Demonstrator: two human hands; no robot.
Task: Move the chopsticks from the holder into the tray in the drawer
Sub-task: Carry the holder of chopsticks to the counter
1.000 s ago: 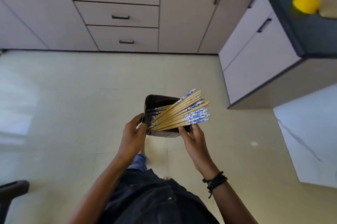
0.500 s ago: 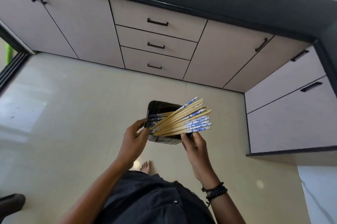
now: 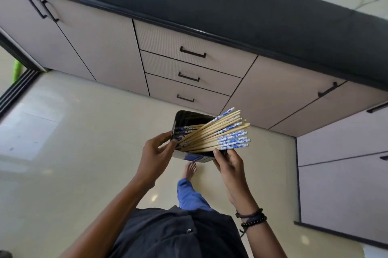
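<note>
A dark square holder (image 3: 190, 118) with a blue-and-white outside is carried in front of me above the floor. Several wooden chopsticks (image 3: 218, 132) with blue-patterned ends lean out of it to the right. My left hand (image 3: 156, 153) grips the holder's left rim with thumb and fingers. My right hand (image 3: 230, 162) grips its lower right corner, thumb on the rim beneath the chopsticks. A stack of three drawers (image 3: 189, 68) with black handles stands straight ahead, all closed. No tray is in view.
A dark countertop (image 3: 210, 5) runs above the beige cabinets. Cabinet doors (image 3: 84, 37) flank the drawers, and another cabinet run (image 3: 340, 163) juts out on the right. The glossy cream floor (image 3: 63, 152) lies below. My bare foot (image 3: 190, 170) steps forward under the holder.
I have walked and turned toward the drawer stack, which now looms larger and nearer. Both hands keep the same hold on the holder; the chopsticks have not shifted in it.
</note>
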